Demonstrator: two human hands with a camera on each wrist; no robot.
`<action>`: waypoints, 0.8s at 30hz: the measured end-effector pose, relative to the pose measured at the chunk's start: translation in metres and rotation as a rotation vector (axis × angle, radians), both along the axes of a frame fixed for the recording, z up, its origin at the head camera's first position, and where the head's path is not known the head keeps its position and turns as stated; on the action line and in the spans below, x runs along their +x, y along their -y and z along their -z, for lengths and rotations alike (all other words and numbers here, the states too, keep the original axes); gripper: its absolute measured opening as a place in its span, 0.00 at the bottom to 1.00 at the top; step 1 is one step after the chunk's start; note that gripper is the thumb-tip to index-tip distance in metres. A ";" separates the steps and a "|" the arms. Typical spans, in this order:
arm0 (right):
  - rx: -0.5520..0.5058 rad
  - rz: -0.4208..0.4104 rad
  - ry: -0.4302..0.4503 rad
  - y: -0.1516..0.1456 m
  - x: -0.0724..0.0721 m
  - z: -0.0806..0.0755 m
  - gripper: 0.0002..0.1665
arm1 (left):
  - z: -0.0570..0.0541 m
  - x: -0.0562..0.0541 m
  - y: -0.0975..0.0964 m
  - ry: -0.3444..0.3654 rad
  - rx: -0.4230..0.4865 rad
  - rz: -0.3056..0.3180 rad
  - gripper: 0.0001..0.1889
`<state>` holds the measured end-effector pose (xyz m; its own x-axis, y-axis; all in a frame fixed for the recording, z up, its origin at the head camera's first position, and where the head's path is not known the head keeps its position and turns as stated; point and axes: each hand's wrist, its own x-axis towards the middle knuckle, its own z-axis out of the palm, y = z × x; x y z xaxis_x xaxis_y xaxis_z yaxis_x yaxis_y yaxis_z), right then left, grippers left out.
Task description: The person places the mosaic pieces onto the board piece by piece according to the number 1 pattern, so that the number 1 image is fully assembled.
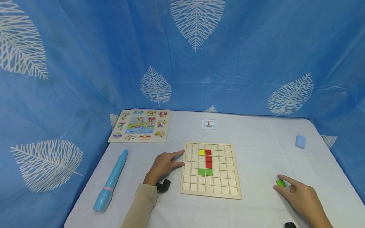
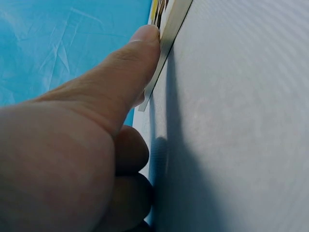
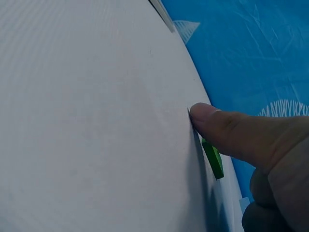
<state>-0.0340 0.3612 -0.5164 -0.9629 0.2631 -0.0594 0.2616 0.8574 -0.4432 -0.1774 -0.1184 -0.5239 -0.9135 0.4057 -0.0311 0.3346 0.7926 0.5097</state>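
Observation:
A wooden grid board (image 1: 194, 187) lies on the table in the head view. Two green tiles (image 1: 201, 172), a column of three red tiles (image 1: 208, 158) and a yellow tile (image 1: 201, 152) sit in its squares. My left hand (image 1: 163, 165) touches the board's left edge with straight thumb and index finger; its other fingers are curled under. To the right of the board, my right hand (image 1: 303, 196) pinches a green tile (image 1: 280, 183) between thumb and index finger, low over the table. In the right wrist view the thumb partly hides this tile (image 3: 213, 160).
A small pattern card (image 1: 209, 124) lies beyond the board. A picture puzzle (image 1: 117, 138) is at the back left, with a light-blue toy microphone (image 1: 112, 179) in front of it. At the right stands a light-blue block (image 1: 300, 141). Blue curtains (image 1: 242, 63) hang behind the table.

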 end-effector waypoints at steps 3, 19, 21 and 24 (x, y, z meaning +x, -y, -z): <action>-0.011 0.001 0.004 -0.005 0.002 0.002 0.34 | 0.000 0.000 0.000 0.010 0.004 -0.009 0.33; -0.040 0.000 0.033 -0.012 0.006 0.002 0.37 | 0.001 0.002 0.000 0.009 -0.008 -0.009 0.33; -0.041 0.001 0.027 -0.012 0.006 0.001 0.35 | 0.001 0.001 0.000 0.007 -0.009 -0.010 0.33; -0.025 -0.003 -0.003 -0.011 0.007 0.002 0.33 | 0.001 0.001 0.001 0.002 -0.005 -0.008 0.33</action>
